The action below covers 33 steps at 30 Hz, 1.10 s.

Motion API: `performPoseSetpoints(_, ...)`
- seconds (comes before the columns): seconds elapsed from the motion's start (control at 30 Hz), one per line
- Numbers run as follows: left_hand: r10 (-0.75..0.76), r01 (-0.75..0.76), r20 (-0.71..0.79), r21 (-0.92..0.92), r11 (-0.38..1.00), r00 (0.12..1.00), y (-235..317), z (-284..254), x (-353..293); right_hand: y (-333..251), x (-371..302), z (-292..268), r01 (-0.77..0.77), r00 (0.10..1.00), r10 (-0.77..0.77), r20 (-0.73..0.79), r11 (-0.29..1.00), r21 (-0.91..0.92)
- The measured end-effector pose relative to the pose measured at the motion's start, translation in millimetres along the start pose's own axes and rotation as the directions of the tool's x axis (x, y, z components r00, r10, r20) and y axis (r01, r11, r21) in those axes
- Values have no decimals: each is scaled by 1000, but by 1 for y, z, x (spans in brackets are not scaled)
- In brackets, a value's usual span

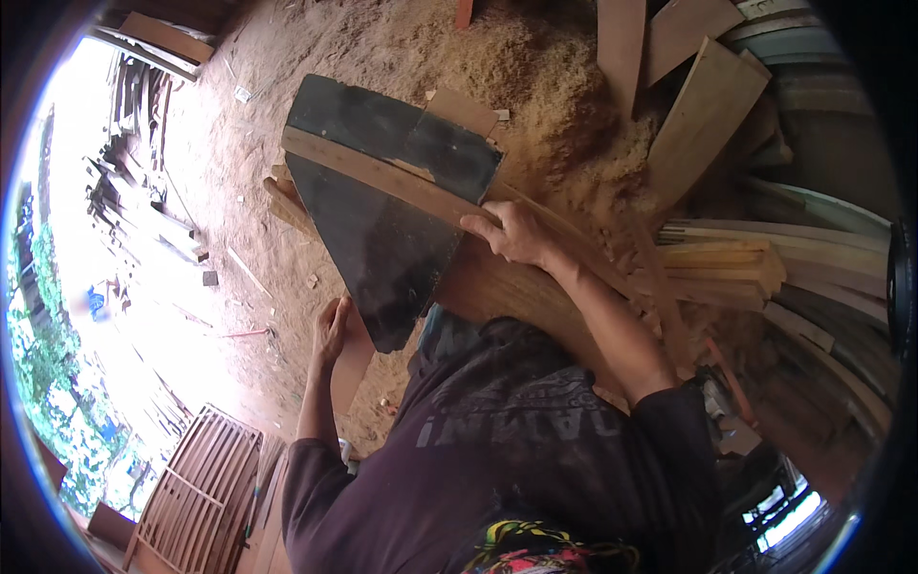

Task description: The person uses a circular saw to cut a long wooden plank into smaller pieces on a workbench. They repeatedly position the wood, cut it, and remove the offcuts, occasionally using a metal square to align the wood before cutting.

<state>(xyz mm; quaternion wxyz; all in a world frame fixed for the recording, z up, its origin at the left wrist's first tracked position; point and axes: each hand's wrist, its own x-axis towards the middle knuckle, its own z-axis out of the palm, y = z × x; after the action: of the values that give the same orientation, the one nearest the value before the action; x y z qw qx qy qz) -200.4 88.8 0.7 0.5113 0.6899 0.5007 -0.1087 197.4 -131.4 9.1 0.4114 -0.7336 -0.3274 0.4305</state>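
Observation:
In front of me is a dark, flat panel (378, 234) with angled edges, its surface scuffed. A long, narrow wooden strip (382, 172) lies across it from the upper left toward my right hand (516, 232). That hand is closed around the strip's near right end, thumb along the side. My left hand (330, 325) is lower down, left of the panel's narrow end. Its fingers are bent over the edge of a light brown board (353, 364), which partly disappears behind my sleeve and the panel.
Sawdust (545, 86) is heaped beyond the panel. Loose boards (708, 105) lean at the far right, and stacked planks (717, 268) stand beside my right arm. A slatted wooden frame (196, 478) lies at the lower left. Piled timber (143, 201) sits in bright light at left.

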Motion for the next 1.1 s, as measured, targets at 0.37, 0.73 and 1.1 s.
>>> performPoseSetpoints(0.37, 83, -87, -27, -212, 973, 996, 5, 7, 21, -29, 32, -27, -175, 980, 176, 96, 984, -20)
performPoseSetpoints(0.73, 5, -6, -5, -201, 980, 1000, -5, 3, 23, -30, 36, -32, -139, 977, 151, 149, 986, -88)
performPoseSetpoints(1.1, 48, -47, -1, -245, 968, 999, -2, 5, 21, -9, 37, -20, -102, 986, 104, 132, 995, -23)
